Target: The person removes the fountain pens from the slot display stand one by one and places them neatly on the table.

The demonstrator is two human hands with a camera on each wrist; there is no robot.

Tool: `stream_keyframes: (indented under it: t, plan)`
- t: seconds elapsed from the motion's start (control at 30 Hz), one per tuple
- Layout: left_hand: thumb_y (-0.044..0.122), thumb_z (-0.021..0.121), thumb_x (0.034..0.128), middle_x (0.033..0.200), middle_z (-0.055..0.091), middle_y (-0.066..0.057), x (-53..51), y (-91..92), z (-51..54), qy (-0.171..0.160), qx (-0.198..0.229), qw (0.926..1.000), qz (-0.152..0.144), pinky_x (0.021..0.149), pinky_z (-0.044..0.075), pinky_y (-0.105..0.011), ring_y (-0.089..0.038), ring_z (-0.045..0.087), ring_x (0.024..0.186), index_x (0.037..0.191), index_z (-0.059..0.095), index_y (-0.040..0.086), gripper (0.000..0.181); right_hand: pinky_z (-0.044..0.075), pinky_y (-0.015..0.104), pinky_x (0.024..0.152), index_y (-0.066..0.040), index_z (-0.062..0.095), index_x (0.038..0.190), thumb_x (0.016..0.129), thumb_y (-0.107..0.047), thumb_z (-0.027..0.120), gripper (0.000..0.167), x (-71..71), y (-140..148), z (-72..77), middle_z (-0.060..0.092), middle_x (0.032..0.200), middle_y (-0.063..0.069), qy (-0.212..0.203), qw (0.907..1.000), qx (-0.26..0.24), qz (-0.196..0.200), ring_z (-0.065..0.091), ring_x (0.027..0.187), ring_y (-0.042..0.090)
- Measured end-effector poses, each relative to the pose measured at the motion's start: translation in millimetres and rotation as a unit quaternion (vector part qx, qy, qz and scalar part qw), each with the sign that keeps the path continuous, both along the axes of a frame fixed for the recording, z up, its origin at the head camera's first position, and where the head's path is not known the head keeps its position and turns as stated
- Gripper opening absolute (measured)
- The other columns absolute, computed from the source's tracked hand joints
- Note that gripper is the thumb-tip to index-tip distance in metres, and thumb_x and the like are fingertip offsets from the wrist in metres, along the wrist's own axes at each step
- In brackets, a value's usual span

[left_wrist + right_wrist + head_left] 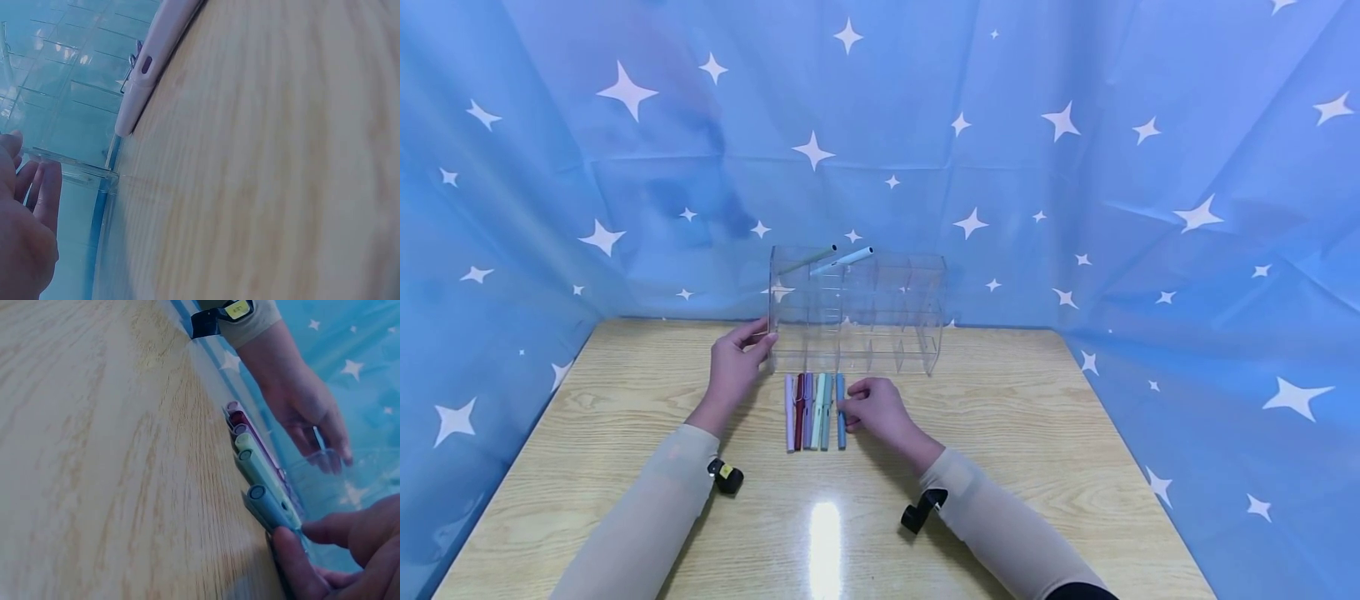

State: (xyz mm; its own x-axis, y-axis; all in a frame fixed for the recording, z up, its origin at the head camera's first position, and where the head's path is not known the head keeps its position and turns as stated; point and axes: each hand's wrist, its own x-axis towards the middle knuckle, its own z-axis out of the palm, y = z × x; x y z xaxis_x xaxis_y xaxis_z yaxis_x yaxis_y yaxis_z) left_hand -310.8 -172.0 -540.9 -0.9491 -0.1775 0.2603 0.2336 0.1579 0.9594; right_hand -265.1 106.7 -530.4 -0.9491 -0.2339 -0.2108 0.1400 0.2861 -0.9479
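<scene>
A clear plastic organizer (pixel 857 312) with several compartments stands at the back of the table. My left hand (pixel 737 362) holds its left side wall, the thumb in front and fingers behind; the left wrist view shows the fingers (pixel 47 194) at that wall. My right hand (pixel 880 410) pinches a blue pen (pixel 841 417) between thumb and finger, and the pen lies on the table. Left of it lie a teal pen (pixel 827 417), a pale green pen (pixel 817 417), a purple pen (pixel 807 417), a dark red pen (pixel 799 417) and a lilac pen (pixel 789 417), side by side.
A dark green pen (pixel 808 260) and a light blue pen (pixel 846 260) lean in the organizer's back left compartments. The wooden table (pixel 1000 467) ends at a blue curtain (pixel 895 100) with white stars.
</scene>
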Motion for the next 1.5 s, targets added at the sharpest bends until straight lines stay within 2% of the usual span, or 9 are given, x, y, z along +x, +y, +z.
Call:
stream_keyframes:
  t: [0.33, 0.6, 0.8, 1.07, 1.2, 1.4, 1.5]
  plan:
    - [0.011, 0.080, 0.1040, 0.128, 0.077, -0.024, -2.4, 0.1, -0.6, 0.007, 0.001, 0.9999, 0.008, 0.077, 0.063, -0.015, -0.004, 0.070, 0.100, 0.139, 0.076, 0.005, 0.036, 0.071, 0.038, 0.073, 0.017, 0.064, 0.134, 0.101, -0.004, 0.080, 0.042, 1.8, 0.0, 4.2, 0.074, 0.104, 0.021, 0.001, 0.9999, -0.007, 0.013, 0.077, 0.077, 0.026]
    - [0.009, 0.080, 0.1034, 0.129, 0.077, -0.020, -1.6, 0.6, 2.0, 0.000, -0.003, 0.9999, 0.010, 0.078, 0.064, -0.017, -0.007, 0.070, 0.101, 0.140, 0.075, 0.005, 0.037, 0.071, 0.041, 0.077, 0.016, 0.068, 0.129, 0.100, 0.000, 0.076, 0.034, 2.1, -0.1, 3.8, 0.079, 0.110, 0.023, 0.006, 0.9996, -0.015, 0.021, 0.078, 0.084, 0.028]
    - [0.010, 0.080, 0.1039, 0.129, 0.077, -0.020, -1.5, 0.8, 2.1, -0.002, -0.008, 0.9999, 0.012, 0.077, 0.064, -0.016, -0.008, 0.070, 0.101, 0.140, 0.075, 0.004, 0.037, 0.071, 0.041, 0.076, 0.016, 0.065, 0.132, 0.100, -0.002, 0.079, 0.040, 1.8, 1.1, 3.8, 0.075, 0.110, 0.023, 0.003, 0.9998, -0.012, 0.013, 0.079, 0.084, 0.033]
    - [0.011, 0.080, 0.1040, 0.131, 0.077, -0.023, 1.0, 1.7, 4.0, 0.005, -0.005, 0.9999, 0.011, 0.076, 0.061, -0.012, -0.005, 0.069, 0.099, 0.141, 0.075, 0.004, 0.038, 0.071, 0.039, 0.074, 0.014, 0.064, 0.132, 0.099, -0.004, 0.081, 0.042, -3.2, 7.7, 3.2, 0.071, 0.108, 0.019, 0.005, 1.0000, -0.004, -0.006, 0.078, 0.080, 0.029]
    - [0.012, 0.081, 0.1037, 0.130, 0.077, -0.022, 1.1, 2.1, 4.2, 0.008, -0.002, 0.9999, 0.010, 0.076, 0.060, -0.011, -0.006, 0.068, 0.099, 0.141, 0.075, 0.004, 0.039, 0.070, 0.036, 0.074, 0.011, 0.065, 0.130, 0.098, -0.006, 0.081, 0.040, -8.3, 11.5, 7.4, 0.068, 0.105, 0.016, 0.041, 0.9990, 0.010, -0.016, 0.074, 0.084, 0.026]
    - [0.012, 0.080, 0.1042, 0.130, 0.077, -0.022, 1.1, 1.6, 2.9, 0.004, -0.007, 0.9999, 0.012, 0.077, 0.061, -0.012, -0.006, 0.069, 0.100, 0.141, 0.075, 0.004, 0.038, 0.069, 0.049, 0.084, 0.013, 0.064, 0.132, 0.099, -0.004, 0.079, 0.040, -15.0, 15.9, 25.0, 0.071, 0.106, 0.016, 0.106, 0.9940, -0.012, -0.026, 0.071, 0.088, 0.025]
    - [0.012, 0.080, 0.1045, 0.131, 0.077, -0.022, 1.5, 0.6, 1.8, 0.004, -0.011, 0.9999, 0.011, 0.079, 0.062, -0.013, -0.005, 0.069, 0.100, 0.141, 0.074, 0.003, 0.038, 0.068, 0.045, 0.084, 0.007, 0.067, 0.131, 0.100, -0.005, 0.079, 0.035, -20.5, 17.8, 34.3, 0.073, 0.109, 0.013, 0.139, 0.9895, -0.014, -0.038, 0.069, 0.090, 0.022]
